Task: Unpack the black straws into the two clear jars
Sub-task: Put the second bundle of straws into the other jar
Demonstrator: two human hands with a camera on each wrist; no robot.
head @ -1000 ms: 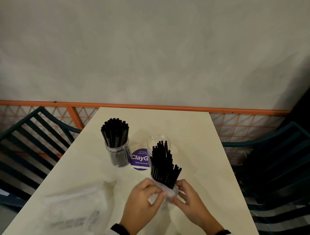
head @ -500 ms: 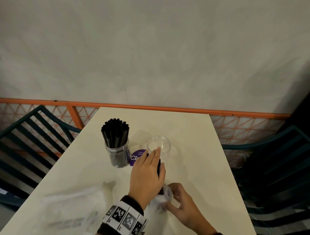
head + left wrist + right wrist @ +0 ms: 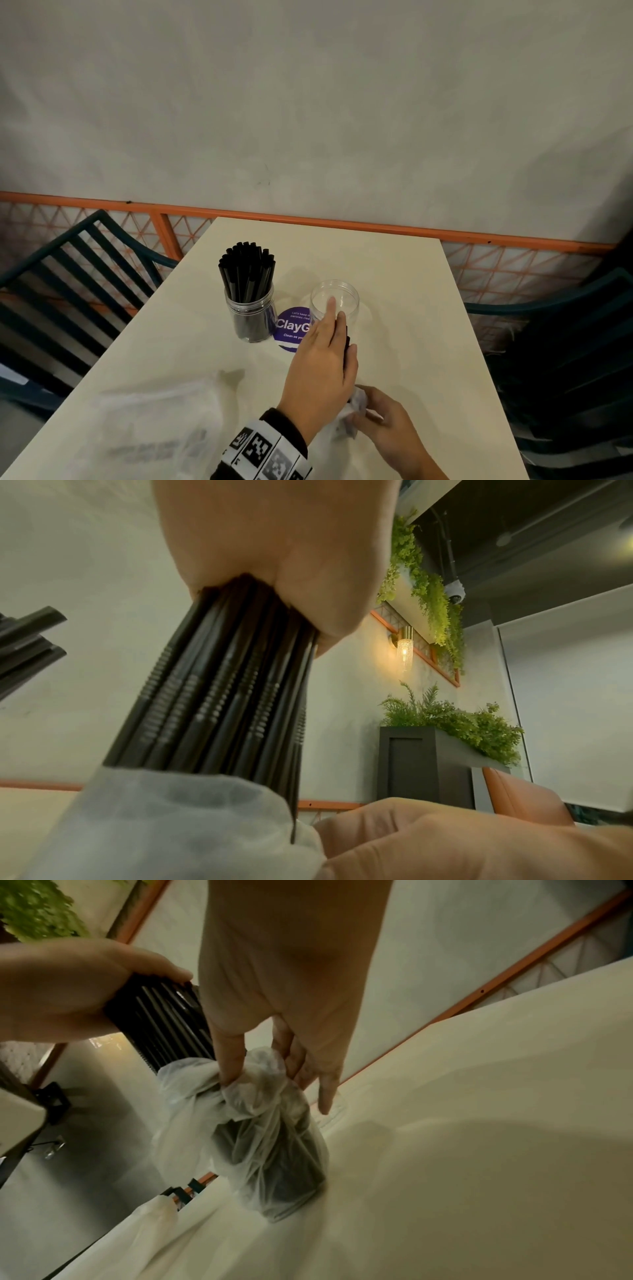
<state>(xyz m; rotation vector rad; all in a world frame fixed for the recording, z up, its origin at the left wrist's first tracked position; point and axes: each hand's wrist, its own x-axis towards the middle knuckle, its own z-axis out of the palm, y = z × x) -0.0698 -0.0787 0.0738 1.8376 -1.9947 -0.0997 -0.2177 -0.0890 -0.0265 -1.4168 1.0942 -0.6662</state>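
Observation:
The bundle of black straws (image 3: pixel 222 696) stands upright, its lower end still inside a thin clear plastic bag (image 3: pixel 267 1123) on the table. My left hand (image 3: pixel 342 342) grips the bundle's upper part from the left and hides most of it in the head view. My right hand (image 3: pixel 359 411) pinches the bunched bag low at the bundle's base. An empty clear jar (image 3: pixel 337 301) stands just beyond my left fingertips. To its left a second clear jar (image 3: pixel 250 315) is full of black straws (image 3: pixel 247 270).
A purple round sticker (image 3: pixel 291 329) lies on the cream table (image 3: pixel 394 308) between the jars. Another crumpled plastic bag (image 3: pixel 154 428) lies at the front left. Dark slatted chairs (image 3: pixel 68 274) flank the table, and an orange rail (image 3: pixel 308 219) runs behind it.
My left hand left the bag at the bundle's base and rose to wrap round the upper part of the straws. The right hand keeps pinching the bag.

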